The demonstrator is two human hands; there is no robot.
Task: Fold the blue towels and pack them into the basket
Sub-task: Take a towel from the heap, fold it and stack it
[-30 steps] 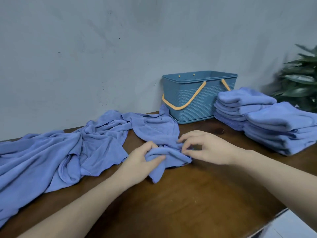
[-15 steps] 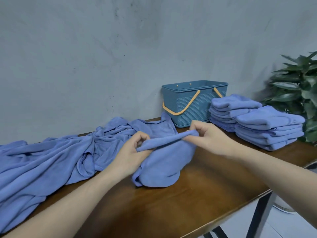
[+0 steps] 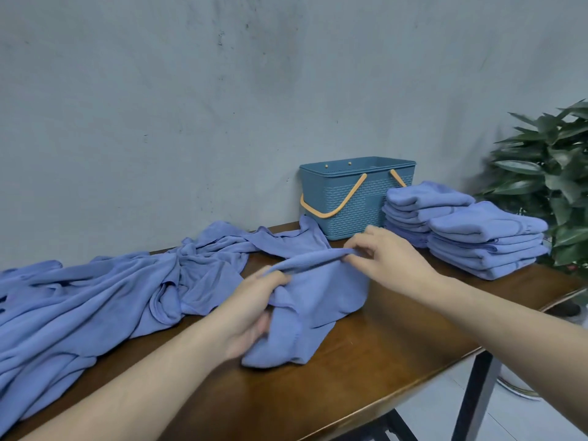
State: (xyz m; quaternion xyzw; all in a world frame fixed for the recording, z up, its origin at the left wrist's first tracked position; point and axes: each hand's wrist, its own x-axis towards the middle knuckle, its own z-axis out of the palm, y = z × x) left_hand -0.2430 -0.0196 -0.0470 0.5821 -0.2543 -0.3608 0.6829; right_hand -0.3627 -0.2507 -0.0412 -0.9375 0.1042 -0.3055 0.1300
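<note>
A blue towel [image 3: 321,291] hangs between my hands over the middle of the wooden table [image 3: 366,377]. My right hand [image 3: 388,256] pinches its upper edge. My left hand [image 3: 251,310] grips a bunched part of the same towel lower down on the left. A heap of loose blue towels [image 3: 95,300] spreads over the table's left side. Two stacks of folded blue towels [image 3: 477,237] sit at the right. The blue basket [image 3: 353,198] with orange handles stands against the wall behind them; I cannot see its inside.
A green potted plant [image 3: 547,183] stands past the table's right end. The grey wall runs directly behind the table. The table's front edge and a black leg [image 3: 474,393] show at lower right above a tiled floor.
Both hands lifted one towel off the table out of the heap. My left hand has since slid lower along it, and the towel's upper edge now slopes up to my right hand.
</note>
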